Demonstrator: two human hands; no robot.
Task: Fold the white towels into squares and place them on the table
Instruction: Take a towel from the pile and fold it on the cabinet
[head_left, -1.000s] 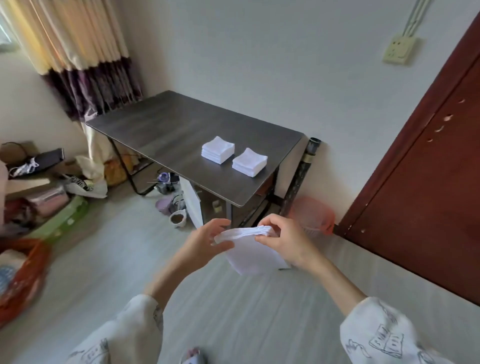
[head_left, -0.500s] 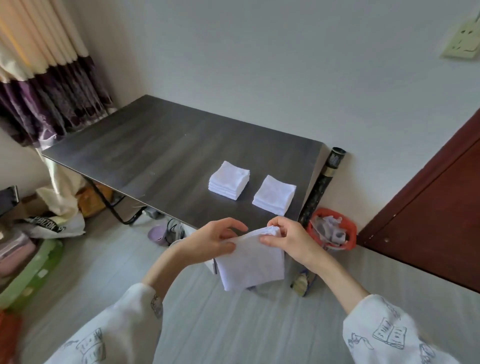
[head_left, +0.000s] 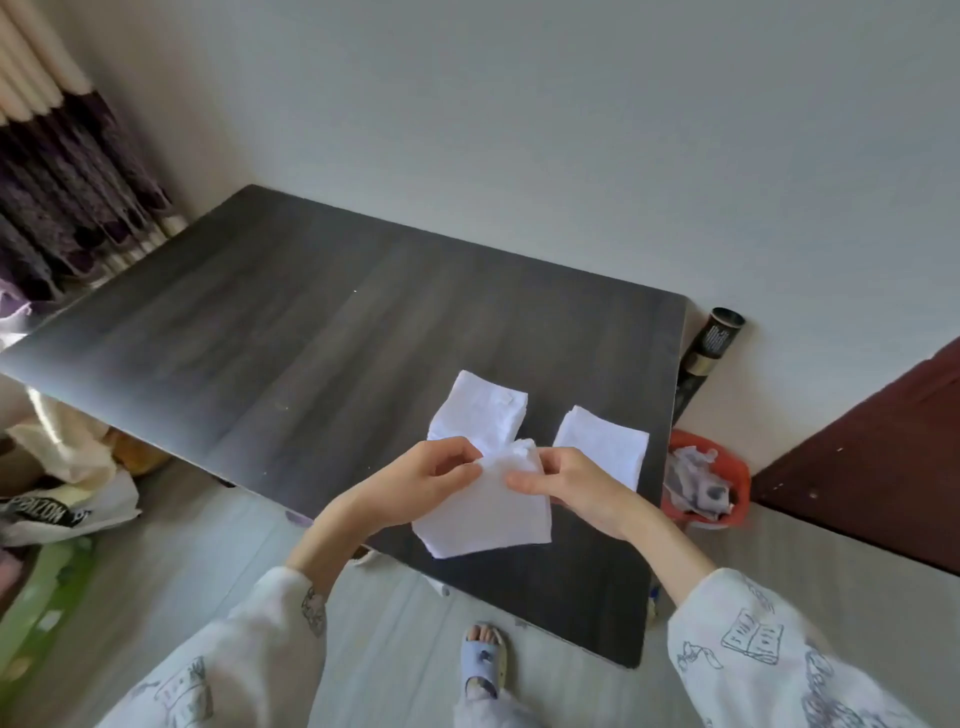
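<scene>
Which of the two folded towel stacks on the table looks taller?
The left stack, behind the left hand, shows more layers than the right stack.

Both arms reaching forward, sleeves pushed back off bare wrists. Left hand (head_left: 422, 478) and right hand (head_left: 563, 486) raised close together, knuckles up, fingers curled, thumbs and fingertips pinching the top edge of a white towel (head_left: 488, 514) hanging between them

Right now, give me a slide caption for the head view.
Both hands, left and right, pinch a white towel above the table, near two folded stacks.
</scene>
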